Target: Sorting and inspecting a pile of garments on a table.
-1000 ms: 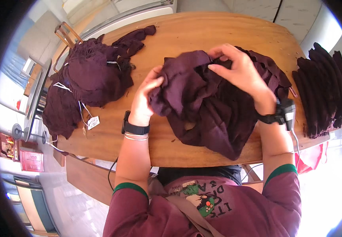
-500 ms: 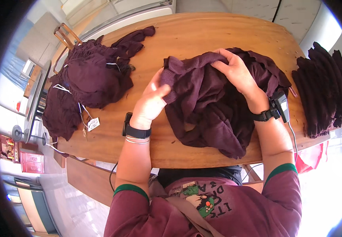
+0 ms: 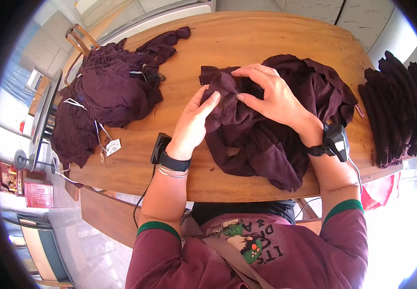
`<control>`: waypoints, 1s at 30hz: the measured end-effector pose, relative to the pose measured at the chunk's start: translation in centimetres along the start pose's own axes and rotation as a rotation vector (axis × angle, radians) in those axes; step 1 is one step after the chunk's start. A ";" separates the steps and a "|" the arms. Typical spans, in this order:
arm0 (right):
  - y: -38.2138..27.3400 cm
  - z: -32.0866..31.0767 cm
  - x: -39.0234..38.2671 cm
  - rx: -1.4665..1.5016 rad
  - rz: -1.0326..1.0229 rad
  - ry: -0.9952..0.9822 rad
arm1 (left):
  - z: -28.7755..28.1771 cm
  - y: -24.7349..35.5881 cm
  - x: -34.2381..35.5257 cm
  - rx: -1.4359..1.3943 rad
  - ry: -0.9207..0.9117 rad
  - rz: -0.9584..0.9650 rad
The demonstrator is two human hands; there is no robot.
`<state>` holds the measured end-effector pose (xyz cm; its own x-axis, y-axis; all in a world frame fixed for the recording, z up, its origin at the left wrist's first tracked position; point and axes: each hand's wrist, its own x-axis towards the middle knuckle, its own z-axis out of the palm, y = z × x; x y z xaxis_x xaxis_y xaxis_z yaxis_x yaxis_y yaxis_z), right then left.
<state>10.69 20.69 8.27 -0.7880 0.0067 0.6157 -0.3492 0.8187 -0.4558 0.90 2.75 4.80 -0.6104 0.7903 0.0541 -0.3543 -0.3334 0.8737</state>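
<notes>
A rumpled dark maroon knit cloth point(image 3: 271, 154) lies heaped in the middle of the wooden table point(image 3: 228, 38). My left hand point(image 3: 194, 118) grips a folded part near the heap's left side, thumb on top. My right hand point(image 3: 278, 103) holds the same part from the right, index finger and thumb on the gathered fabric, a short way from my left thumb. Both wrists carry black straps with devices and cables. Left of the heap is a bundle of similar cloth point(image 3: 114, 89) with white strings and a white tag point(image 3: 113, 147). A stack of long dark pieces point(image 3: 394, 106) lies at the right.
A wooden chair frame point(image 3: 78, 36) stands behind the left bundle. Beyond the left side are a standing fan point(image 3: 20, 159) and a red cabinet point(image 3: 39, 192). A wooden bench point(image 3: 102, 216) is below the table's near left edge, and a red object point(image 3: 379, 190) is beside it on the right.
Both hands have shifted along the cloth; my right hand has moved down and left, closer to my left hand. The fabric between them is now bunched smaller, with the heap's back more exposed.
</notes>
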 end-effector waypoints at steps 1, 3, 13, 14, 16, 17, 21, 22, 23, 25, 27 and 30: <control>0.1 -0.2 0.0 -0.002 0.002 0.001 | 0.0 0.0 -0.2 -0.001 -0.002 -0.002; 0.5 -0.6 0.2 0.116 0.092 -0.190 | 0.1 0.1 -0.4 0.005 0.002 -0.014; 0.4 -0.2 -0.1 0.548 0.361 -0.090 | -0.2 0.1 -0.2 0.393 -0.047 0.201; 0.2 -0.2 -0.2 0.551 0.360 -0.093 | 0.0 0.2 -0.2 0.394 -0.043 0.201; -0.2 0.0 -0.3 0.568 0.269 -0.150 | 0.4 0.5 -0.1 0.413 -0.105 0.299; -0.5 0.2 -0.3 0.604 0.252 -0.145 | 1.1 0.6 -0.3 0.382 -0.085 0.314; -1.2 0.9 -0.3 0.471 0.125 -0.099 | -0.1 -0.1 -0.2 0.895 0.087 0.557; -1.1 1.0 -0.2 0.473 0.123 -0.102 | -0.2 -0.2 0.0 0.895 0.091 0.557; -0.8 1.0 -0.2 0.381 0.076 -0.065 | -0.4 -0.1 0.2 0.934 0.129 0.703; -0.6 1.3 -0.3 0.292 0.026 -0.032 | 0.0 0.1 0.1 0.960 0.182 0.880; -0.5 1.6 -0.5 0.226 -0.038 0.068 | -0.3 0.1 0.1 1.018 0.207 0.939; -0.5 2.1 -0.7 0.086 -0.119 0.096 | -0.7 0.3 0.1 1.150 0.248 1.040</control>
<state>10.39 19.10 6.73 -0.6881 -0.0292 0.7250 -0.4826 0.7646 -0.4273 0.26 2.35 4.73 -0.3718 0.3330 0.8665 0.9175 -0.0103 0.3976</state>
